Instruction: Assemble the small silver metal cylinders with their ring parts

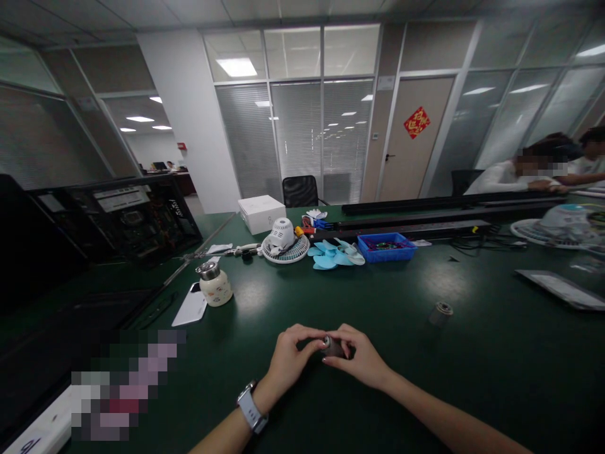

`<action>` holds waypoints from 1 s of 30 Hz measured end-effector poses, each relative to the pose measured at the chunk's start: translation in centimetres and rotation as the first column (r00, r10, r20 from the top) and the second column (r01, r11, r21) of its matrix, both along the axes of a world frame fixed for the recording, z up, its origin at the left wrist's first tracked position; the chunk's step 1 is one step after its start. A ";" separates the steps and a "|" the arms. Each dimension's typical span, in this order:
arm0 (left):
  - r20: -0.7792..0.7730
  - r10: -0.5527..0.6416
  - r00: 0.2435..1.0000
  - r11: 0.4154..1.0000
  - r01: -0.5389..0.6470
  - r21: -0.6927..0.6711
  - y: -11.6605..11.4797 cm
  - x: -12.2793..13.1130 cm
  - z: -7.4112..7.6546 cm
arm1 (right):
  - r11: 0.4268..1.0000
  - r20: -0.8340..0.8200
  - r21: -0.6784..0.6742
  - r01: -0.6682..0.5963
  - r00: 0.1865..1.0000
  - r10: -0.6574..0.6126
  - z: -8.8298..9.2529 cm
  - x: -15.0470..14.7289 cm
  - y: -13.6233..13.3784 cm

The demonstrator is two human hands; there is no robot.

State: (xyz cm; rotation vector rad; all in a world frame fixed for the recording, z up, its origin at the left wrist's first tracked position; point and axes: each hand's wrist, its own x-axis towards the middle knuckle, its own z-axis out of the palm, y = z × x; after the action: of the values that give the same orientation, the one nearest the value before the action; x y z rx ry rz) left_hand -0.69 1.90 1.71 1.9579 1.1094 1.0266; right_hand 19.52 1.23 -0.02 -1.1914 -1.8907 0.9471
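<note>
Both my hands meet low in the middle of the green table (pixel 425 378). My left hand (pixel 289 356), with a watch on its wrist, and my right hand (pixel 362 359) pinch the same small dark cylindrical part (pixel 332 346) with a metal end, held just above the table top. A second similar small cylinder (pixel 440 313) stands alone on the table to the right, out of reach of either hand.
Further back lie a white fan motor on its grille (pixel 283 243), light-blue fan blades (pixel 335 254), a blue parts tray (pixel 385 246), a white box (pixel 261 213), a small cream flask (pixel 215 285) and a phone (pixel 190 307). An open computer case (pixel 132 217) stands left. People sit far right.
</note>
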 end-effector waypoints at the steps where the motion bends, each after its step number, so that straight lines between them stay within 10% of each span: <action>1: 0.000 0.003 1.000 1.000 -0.003 0.014 0.0 0.0 0.0 | 1.000 -0.004 0.003 -0.006 1.000 0.006 -0.1 0.0 0.0; 10: -0.031 0.120 0.992 0.988 -0.116 0.106 0.4 -0.3 0.2 | 0.998 0.005 -0.066 -0.007 1.000 0.008 0.1 0.2 0.2; 18: -0.431 0.138 0.892 0.982 -0.067 0.176 1.1 -0.8 -0.8 | 0.993 -0.057 -0.110 0.049 0.997 -0.055 -0.4 1.0 1.1; 30: -0.442 0.110 0.890 0.986 -0.041 0.164 1.4 -1.0 -1.7 | 0.988 -0.142 -0.156 0.011 0.989 -0.034 -0.5 1.1 1.4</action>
State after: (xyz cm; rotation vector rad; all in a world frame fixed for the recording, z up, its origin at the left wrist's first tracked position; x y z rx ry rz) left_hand -1.66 3.29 -0.03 2.3685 1.3976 0.7248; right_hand 20.65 2.63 -0.49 -1.1967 -1.7118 1.1539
